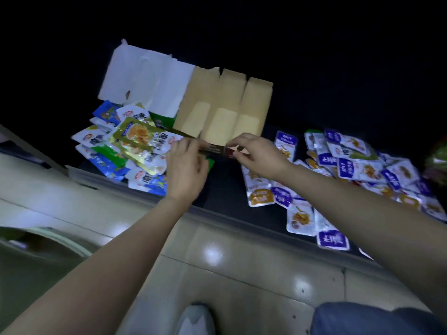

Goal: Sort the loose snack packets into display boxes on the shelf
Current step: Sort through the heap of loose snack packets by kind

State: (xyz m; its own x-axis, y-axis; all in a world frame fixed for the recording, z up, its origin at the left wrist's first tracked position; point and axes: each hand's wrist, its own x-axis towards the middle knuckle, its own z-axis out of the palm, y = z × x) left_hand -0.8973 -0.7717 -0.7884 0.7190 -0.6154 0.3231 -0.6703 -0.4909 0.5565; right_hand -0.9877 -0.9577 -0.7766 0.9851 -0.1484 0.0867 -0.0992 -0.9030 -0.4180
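snack packets lie loose on the dark shelf (225,189) in two heaps. left heap (135,151): green, blue, gold and white packets, overlapped, a dozen or more showing. right heap (358,165): purple-and-orange packets, more than twenty, too blurred and stacked for a true count. the heaps are well apart, with bare shelf between them.

display boxes: two kinds seen at the far side, between and behind the heaps. white display box (145,78), flap up, touches the left heap. brown display box (225,105) is just right of it; its raised back stands in three panels, and whether it is one box or three side by side cannot be told. what is inside either one is hidden.

left hand (187,165): fingers bent onto the near rim of the brown box, seemingly gripping it. right hand (256,153): thumb and fingers pinch the near right corner of the same rim. neither holds a packet.

judgement: early stage. a box is being set up or squared; nearly all packets remain unsorted.
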